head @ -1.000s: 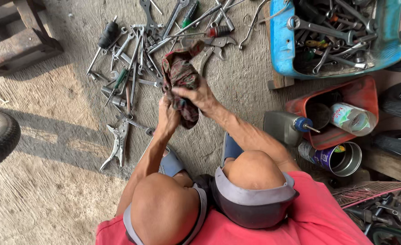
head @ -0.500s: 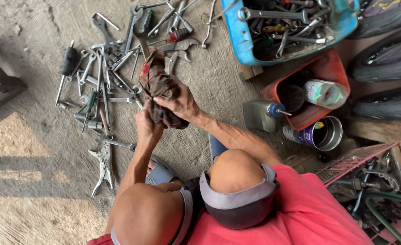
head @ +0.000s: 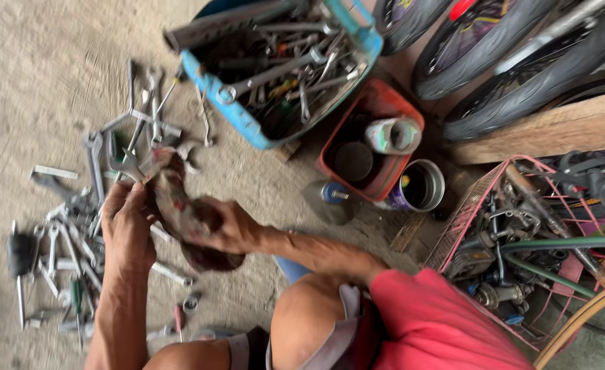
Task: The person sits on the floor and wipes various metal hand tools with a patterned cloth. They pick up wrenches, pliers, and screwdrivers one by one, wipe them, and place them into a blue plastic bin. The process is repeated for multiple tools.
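In the head view, both hands hold a dirty red rag (head: 179, 209) near the middle-left of the picture. The left hand (head: 128, 226) is at 9 o'clock from the rag, its fingers curled around the cloth's left edge. The right hand (head: 230, 226) is at 3 o'clock from the rag and closes on the lower part of it, so the cloth hangs a little below the palm. The rag is above the concrete floor (head: 35, 82), not lying on it.

At 8 o'clock from the hands, many wrenches (head: 69, 240) and other small tools lie scattered on the floor. At 1 o'clock stands a blue toolbox (head: 248, 127) full of spanners. Just beside it, at 3 o'clock from the box, is a red plastic tray (head: 378, 103) with a can inside, and an open tin can (head: 422, 185) touches the tray's lower corner. At the far right a pink wire basket (head: 467, 212) holds metal parts. Bicycle tyres (head: 494, 75) lean at the top right.
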